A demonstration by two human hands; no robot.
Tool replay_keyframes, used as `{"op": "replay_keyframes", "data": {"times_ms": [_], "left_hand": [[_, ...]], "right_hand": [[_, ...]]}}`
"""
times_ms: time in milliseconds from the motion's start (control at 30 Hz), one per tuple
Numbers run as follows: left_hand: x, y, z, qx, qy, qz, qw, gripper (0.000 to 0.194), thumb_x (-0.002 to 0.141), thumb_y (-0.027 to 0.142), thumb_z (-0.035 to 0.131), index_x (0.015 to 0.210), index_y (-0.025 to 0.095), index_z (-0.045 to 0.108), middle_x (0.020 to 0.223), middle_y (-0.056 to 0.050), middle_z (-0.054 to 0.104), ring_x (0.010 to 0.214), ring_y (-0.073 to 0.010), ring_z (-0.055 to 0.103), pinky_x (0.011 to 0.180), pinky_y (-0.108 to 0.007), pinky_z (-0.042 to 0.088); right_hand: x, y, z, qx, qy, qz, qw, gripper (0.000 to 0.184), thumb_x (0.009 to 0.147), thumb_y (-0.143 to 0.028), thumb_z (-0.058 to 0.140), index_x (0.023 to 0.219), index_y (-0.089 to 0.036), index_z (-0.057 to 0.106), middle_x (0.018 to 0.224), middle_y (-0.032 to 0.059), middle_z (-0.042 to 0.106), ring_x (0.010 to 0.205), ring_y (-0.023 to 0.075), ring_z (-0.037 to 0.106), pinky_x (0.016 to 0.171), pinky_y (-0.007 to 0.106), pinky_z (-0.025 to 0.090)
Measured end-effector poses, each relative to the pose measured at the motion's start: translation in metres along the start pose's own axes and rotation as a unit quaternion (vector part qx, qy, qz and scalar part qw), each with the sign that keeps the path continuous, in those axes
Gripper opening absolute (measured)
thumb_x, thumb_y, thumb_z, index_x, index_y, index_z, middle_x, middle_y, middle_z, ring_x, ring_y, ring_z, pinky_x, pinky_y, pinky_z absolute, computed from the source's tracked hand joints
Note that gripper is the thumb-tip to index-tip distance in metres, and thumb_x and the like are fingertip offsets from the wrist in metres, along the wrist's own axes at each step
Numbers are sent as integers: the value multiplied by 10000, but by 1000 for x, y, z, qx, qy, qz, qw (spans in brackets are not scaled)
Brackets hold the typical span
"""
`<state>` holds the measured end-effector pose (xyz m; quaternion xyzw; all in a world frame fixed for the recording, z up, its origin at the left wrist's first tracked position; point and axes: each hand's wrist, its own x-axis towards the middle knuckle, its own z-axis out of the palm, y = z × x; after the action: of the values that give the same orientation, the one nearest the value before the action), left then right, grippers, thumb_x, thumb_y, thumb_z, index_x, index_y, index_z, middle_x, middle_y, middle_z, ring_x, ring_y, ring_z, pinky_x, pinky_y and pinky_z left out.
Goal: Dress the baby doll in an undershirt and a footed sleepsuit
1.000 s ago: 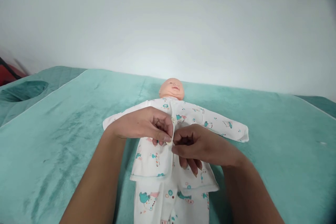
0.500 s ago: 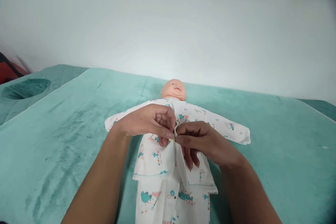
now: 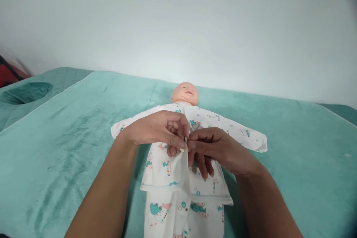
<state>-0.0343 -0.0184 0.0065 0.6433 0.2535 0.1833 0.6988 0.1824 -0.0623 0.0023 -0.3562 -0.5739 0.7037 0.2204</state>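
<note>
A baby doll lies on its back, dressed in a white printed baby shirt and matching trousers. My left hand pinches the shirt's front edge at mid-chest, where a small pale button shows by the thumb tip. Facing it, my right hand pinches the fabric at the same spot with thumb and forefinger, its other fingers hanging down. The two sets of fingertips almost touch. Exactly how the button sits in the cloth is hidden by my fingers.
A teal plush cover spreads under the doll. At the left, the padded surface has an oval hollow, with a red and black item beyond it. A white wall rises behind the far edge.
Both hands keep their pinch at the shirt front, with small finger shifts. The loose front flap below my right hand now hangs flatter, showing more print near the hem.
</note>
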Motion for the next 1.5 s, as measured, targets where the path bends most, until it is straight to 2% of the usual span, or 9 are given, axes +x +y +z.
{"op": "replay_keyframes", "data": {"times_ms": [100,233,367,633,967,1133,1333,1400,1500], "left_hand": [[0,1,1,3,3,-3,1000,160,783,165,740,866,161,604,691,4,690,581,-114,670,551,-221,553],[0,1,2,4,-1,-7,1000,165,779,171,737,862,157,596,728,-14,700,586,-124,671,546,-236,554],[0,3,4,15,21,-16,1000,216,766,190,744,852,177,545,754,-10,699,601,-129,667,535,-242,543],[-5,11,9,97,56,-53,992,194,763,160,686,812,194,501,804,-5,693,573,-109,628,517,-241,519],[-6,6,1,74,32,-32,996,179,733,67,625,790,190,509,593,50,609,531,-105,615,508,-214,487],[-4,7,2,63,26,-18,997,164,744,79,645,812,184,538,660,56,609,511,-81,605,479,-192,484],[-5,4,0,42,6,0,999,166,770,203,726,865,172,593,699,22,652,529,-92,614,500,-213,506],[-3,2,-1,39,43,32,998,153,800,250,714,850,168,595,679,14,655,522,-96,606,504,-220,502],[3,-2,-2,67,197,92,974,137,838,301,678,849,172,633,631,30,606,526,-85,568,526,-215,479]], "right_hand": [[-1,-1,1,-29,3,12,1000,160,835,-324,697,843,-171,655,763,13,710,474,92,630,407,171,447],[-1,-1,6,-107,54,13,993,167,778,-284,726,812,-192,592,708,-27,636,488,79,559,417,186,406],[0,0,11,-227,128,-57,964,180,750,-218,721,751,-208,541,673,-52,537,584,80,453,497,207,352],[7,3,14,-355,183,-113,910,278,751,-236,717,689,-211,447,640,-60,517,583,89,403,534,246,293],[5,6,6,-206,120,-91,967,357,771,-285,745,693,-211,405,712,-48,436,608,90,345,524,244,293],[4,5,2,-153,95,-97,979,275,807,-362,731,769,-206,508,740,-32,470,641,102,400,550,245,335],[2,7,-1,-135,82,-111,981,157,844,-300,691,827,-207,566,724,-29,512,619,100,434,543,240,355],[5,10,-2,-102,118,-138,978,170,848,-316,687,814,-209,560,700,-33,516,587,98,435,531,243,360],[15,17,-1,-67,268,-222,935,164,867,-331,659,819,-221,547,774,-8,568,657,119,505,604,261,423]]}}
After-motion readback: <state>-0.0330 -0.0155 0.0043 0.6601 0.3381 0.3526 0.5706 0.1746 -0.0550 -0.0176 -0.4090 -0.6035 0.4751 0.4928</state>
